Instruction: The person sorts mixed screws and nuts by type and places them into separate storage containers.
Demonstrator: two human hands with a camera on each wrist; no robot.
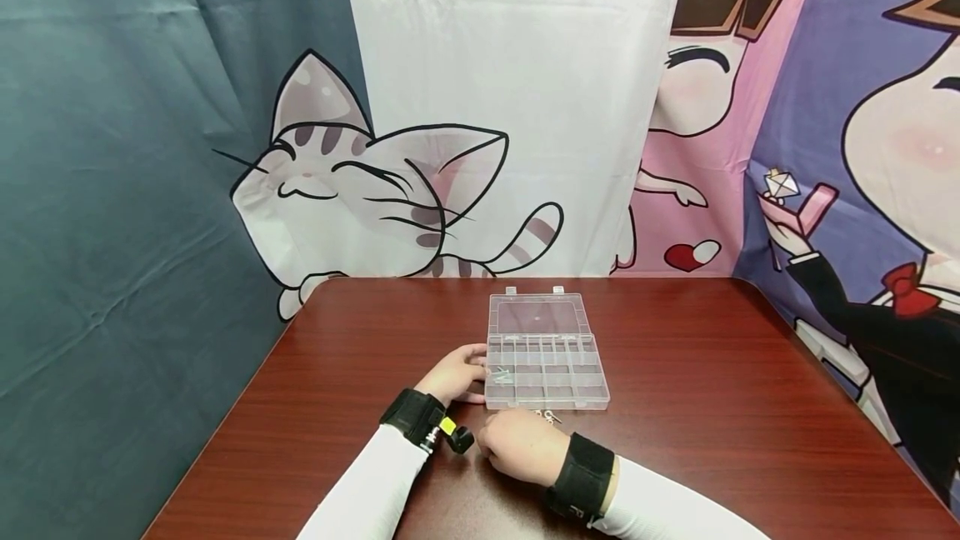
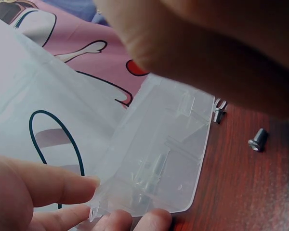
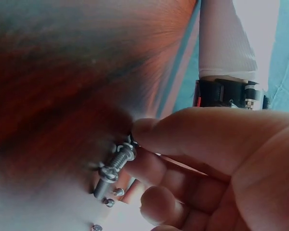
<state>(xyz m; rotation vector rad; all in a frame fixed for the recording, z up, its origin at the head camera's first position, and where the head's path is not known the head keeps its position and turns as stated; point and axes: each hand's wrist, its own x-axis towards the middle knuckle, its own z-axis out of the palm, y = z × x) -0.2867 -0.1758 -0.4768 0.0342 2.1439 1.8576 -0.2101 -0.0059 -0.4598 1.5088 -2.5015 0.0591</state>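
A clear plastic compartment box (image 1: 547, 369) stands open, its lid (image 1: 540, 315) folded back on the far side. My left hand (image 1: 453, 373) rests along the box's left wall, fingertips at its edge (image 2: 94, 211). A few pale, slim pieces (image 1: 501, 376) lie in a left compartment. In front of the box my right hand (image 1: 525, 444) is curled low over the table. Its thumb and forefinger pinch at the end of a metal screw (image 3: 119, 161), partly hidden by the fingertips. Close by lie small loose screws (image 3: 109, 202).
The brown tabletop (image 1: 360, 340) spreads around the box. Small metal parts (image 1: 549, 416) lie near the box's front edge, among them a screw (image 2: 258, 139). A printed cloth (image 1: 525, 107) hangs behind the table.
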